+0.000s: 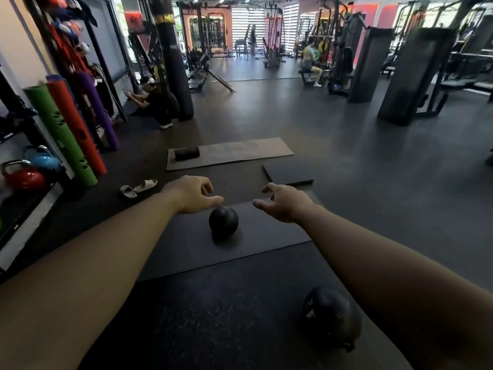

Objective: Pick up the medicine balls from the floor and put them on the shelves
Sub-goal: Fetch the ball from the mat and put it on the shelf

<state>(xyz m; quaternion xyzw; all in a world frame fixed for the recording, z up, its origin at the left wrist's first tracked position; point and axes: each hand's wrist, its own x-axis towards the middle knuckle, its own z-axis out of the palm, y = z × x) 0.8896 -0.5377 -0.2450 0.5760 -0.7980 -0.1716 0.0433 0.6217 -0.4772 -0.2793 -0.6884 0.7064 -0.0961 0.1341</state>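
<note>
Plainly, the small black medicine ball (223,222) sits on a dark floor mat (186,244), close to the mat's far edge and about midway along it. Nothing is holding it. The left hand (190,194) and right hand (284,204) reach out on either side of it with fingers loosely spread and slightly curled, gripping nothing. The left thumb lies over the ball's top in this view, but I cannot tell if it touches.

The main risk is that one hand arrives first. A push from the left alone would likely roll the ball towards the right edge of the mat and out of reach, so both palms should close on its sides together. The surface looks smooth and the ball is probably heavy for its size, so a fingertip hold may slip. Cupping it from below would be safer.

A second, larger medicine ball (330,316) lies on the speckled floor by the near right corner, partly behind the right forearm. It is easy to kick or trip over when stepping away. The raised mat edges and a pair of slippers (138,188) off the left corner are also in the way on the walk towards the rack (34,217) at the left, where a red kettlebell (24,178) already takes up space.
</note>
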